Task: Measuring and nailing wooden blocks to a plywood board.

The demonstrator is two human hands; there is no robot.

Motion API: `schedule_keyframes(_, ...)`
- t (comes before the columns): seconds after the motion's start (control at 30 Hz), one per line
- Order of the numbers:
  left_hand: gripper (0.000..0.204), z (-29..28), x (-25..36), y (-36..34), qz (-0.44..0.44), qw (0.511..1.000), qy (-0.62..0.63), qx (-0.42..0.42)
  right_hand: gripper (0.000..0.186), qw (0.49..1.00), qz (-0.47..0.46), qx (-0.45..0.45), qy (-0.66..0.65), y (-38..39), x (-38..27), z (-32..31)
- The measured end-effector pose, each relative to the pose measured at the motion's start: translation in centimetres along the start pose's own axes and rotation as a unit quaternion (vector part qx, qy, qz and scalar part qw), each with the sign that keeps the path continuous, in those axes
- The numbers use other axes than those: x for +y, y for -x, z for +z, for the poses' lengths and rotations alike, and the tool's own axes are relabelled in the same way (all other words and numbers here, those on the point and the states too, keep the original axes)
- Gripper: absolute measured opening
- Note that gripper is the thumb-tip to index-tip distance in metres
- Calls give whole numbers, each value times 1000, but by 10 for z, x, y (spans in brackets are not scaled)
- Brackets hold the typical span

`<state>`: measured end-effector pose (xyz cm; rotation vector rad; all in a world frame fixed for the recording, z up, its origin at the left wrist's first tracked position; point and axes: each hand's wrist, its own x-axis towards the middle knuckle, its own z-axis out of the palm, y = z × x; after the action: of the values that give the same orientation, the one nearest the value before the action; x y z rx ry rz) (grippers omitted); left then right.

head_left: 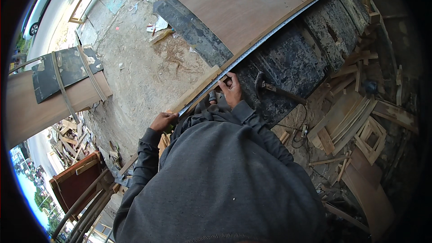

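A long wooden batten (195, 89) runs diagonally in front of me, from near my body up to the far right along the edge of a brown plywood sheet (252, 4). Along the batten's near side lies a thin pale bluish-grey strip (257, 44); whether it is metal or a tape measure I cannot make out. My left hand (164, 120) is closed at the batten's near left end, fingers pinched on the strip's end. Farther right, my right hand (231, 91) has its thumb and bent fingers closed at the strip's edge. A hammer (279, 91) lies right of it.
The hammer rests on a stained black board (288, 58). Scrap wood (346, 126) and a cable (299, 135) lie at the right. At left stand boards with slats (67, 76), a wood pile (67, 137) and a reddish panel (78, 177). Sawdust (177, 58) covers some ground.
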<state>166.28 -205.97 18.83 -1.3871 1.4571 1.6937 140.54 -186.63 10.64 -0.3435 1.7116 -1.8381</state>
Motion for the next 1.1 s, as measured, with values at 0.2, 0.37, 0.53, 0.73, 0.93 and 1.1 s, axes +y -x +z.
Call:
schedule_keyframes(0.2,39,-2,-8,-3,12,1000,-13,8,39,1000,10,0,-13,2,-8,5)
schedule_keyframes(0.37,39,-2,-3,-2,9,1000,-10,6,39,1000,8,8,-8,1,-5,4)
schedule_keyframes(0.53,38,-2,1,2,3,1000,-6,1,39,1000,10,5,-1,0,-5,4)
schedule_keyframes(0.73,37,-2,-3,0,12,1000,8,-1,40,1000,12,1,-24,1,-7,5)
schedule_keyframes(0.93,38,-2,0,1,3,1000,-9,-2,39,1000,13,8,-17,1,-1,3)
schedule_keyframes(1.1,38,-2,-5,-1,6,1000,-10,5,40,1000,4,10,-8,1,2,4)
